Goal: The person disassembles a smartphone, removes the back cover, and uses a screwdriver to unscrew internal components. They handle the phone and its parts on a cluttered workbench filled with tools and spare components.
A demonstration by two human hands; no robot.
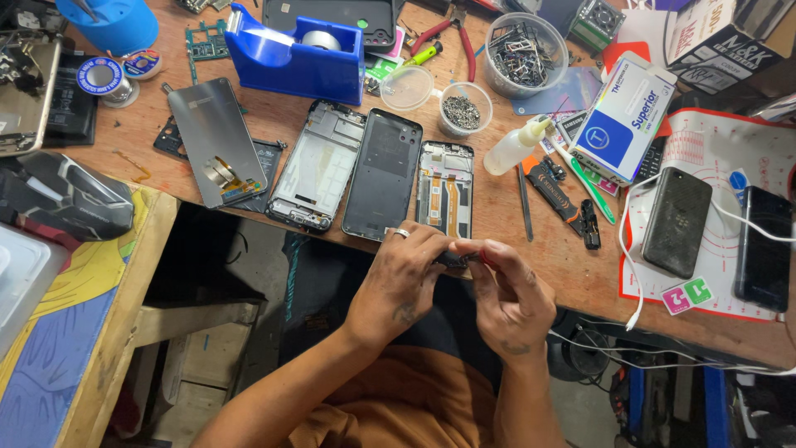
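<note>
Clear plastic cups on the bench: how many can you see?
3. A large cup of metal parts at the back, a small cup of screws in front of it, and an empty cup beside the tape dispenser.

Both forearms are seen bare, raised from the bottom of the view and angled inward so the hands meet just in front of the body. The left hand [404, 282] is held palm down, knuckles up, fingers curled toward the right hand, and a ring is worn on one finger. The right hand [512, 294] is turned back-up, with its thumb and fingertips pinched in against the left fingertips. Grime is seen on both hands. Both wrists are bent slightly inward.
</note>
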